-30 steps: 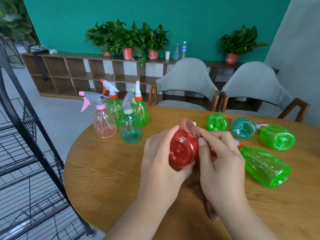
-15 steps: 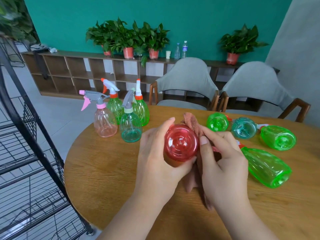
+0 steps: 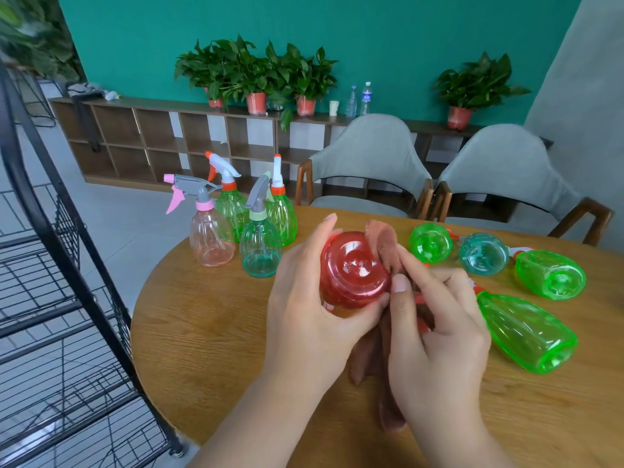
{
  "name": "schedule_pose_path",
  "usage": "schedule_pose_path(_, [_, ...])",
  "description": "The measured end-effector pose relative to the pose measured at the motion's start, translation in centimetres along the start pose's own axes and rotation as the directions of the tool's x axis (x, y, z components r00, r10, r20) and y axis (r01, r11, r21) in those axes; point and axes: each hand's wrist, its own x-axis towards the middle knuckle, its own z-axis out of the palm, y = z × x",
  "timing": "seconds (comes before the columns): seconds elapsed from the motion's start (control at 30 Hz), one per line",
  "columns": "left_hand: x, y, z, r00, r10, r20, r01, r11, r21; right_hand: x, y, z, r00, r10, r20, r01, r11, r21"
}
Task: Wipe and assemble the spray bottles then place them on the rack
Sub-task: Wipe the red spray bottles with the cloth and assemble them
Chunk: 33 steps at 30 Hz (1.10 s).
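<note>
My left hand [image 3: 314, 298] grips a red spray bottle [image 3: 353, 270] above the round wooden table [image 3: 209, 332], its base turned toward me. My right hand [image 3: 435, 336] holds a brown cloth [image 3: 385, 246] against the bottle's right side; the cloth's tail hangs down under my palm. Several assembled bottles stand at the table's far left: a pink one [image 3: 211, 238], a teal one [image 3: 260, 248] and two green ones [image 3: 233, 207]. Lying on their sides at the right are green bottles [image 3: 526, 332], [image 3: 550, 273], [image 3: 430, 243] and a teal one [image 3: 483, 253].
A black wire rack [image 3: 60, 298] stands left of the table. Two grey chairs [image 3: 368, 163] face the table's far edge. Behind them a low wooden shelf [image 3: 169, 136] carries potted plants and water bottles.
The red bottle has risen and tilted so its base faces me more squarely. The cloth has slid up along the bottle's right side.
</note>
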Motion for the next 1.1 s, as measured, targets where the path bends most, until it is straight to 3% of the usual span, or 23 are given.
schedule_pose_path(0.23, [0.1,-0.4,0.2,0.997,0.059,0.057,-0.063,0.996,0.067,1.8,0.3,-0.2,0.990,-0.091,0.108,0.106,0.985,-0.133])
schedule_pose_path(0.5, [0.4,-0.6,0.0,0.995,-0.064,0.074,0.064,0.998,0.009,1.3,-0.6,-0.9,0.938,-0.290,0.190,0.326,0.923,-0.203])
schedule_pose_path(0.73, [0.0,-0.1,0.7,0.993,-0.069,0.094,0.068,0.998,0.004,2.5,0.6,-0.6,0.964,-0.205,0.168,0.242,0.939,-0.243])
schedule_pose_path(0.97, [0.3,-0.7,0.5,0.996,-0.084,0.034,0.087,0.992,-0.096,1.5,-0.2,-1.3,0.931,-0.322,0.174,0.346,0.928,-0.137])
schedule_pose_path(1.1, [0.4,-0.6,0.5,0.996,-0.083,0.014,0.084,0.992,-0.093,1.9,1.0,-1.2,0.955,-0.271,0.119,0.290,0.938,-0.193])
